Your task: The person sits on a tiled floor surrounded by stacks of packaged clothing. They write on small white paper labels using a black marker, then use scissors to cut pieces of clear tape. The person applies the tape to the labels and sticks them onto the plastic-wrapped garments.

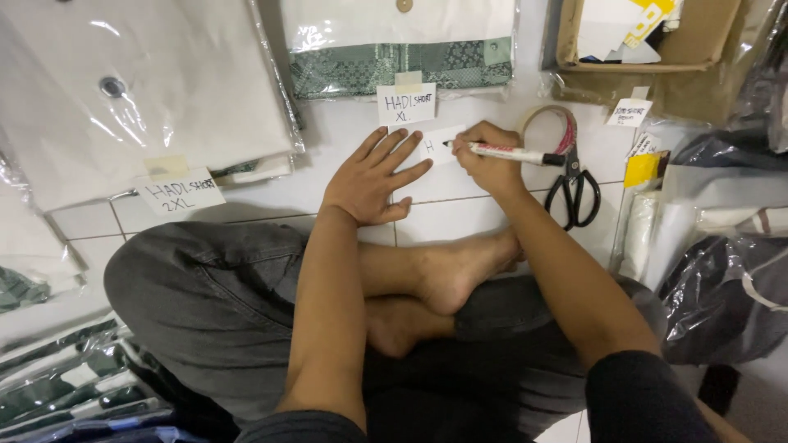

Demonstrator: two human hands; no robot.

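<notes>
My right hand (486, 161) grips a white marker with a red end (517, 153), its black tip resting on a small white paper slip (437, 144) that lies on the tiled floor. My left hand (373, 176) lies flat with fingers spread, fingertips pressing the slip's left edge. I sit cross-legged, bare feet below both forearms. A second handwritten paper label (406, 105) is taped just above the slip, below a bagged white and green garment (400, 45).
Black-handled scissors (574, 190) and a roll of tape (552, 127) lie right of my right hand. A bagged white garment (139, 90) with a taped label (180, 192) sits at left. A cardboard box (714, 41) stands top right, with plastic-wrapped bundles (722, 246) along the right.
</notes>
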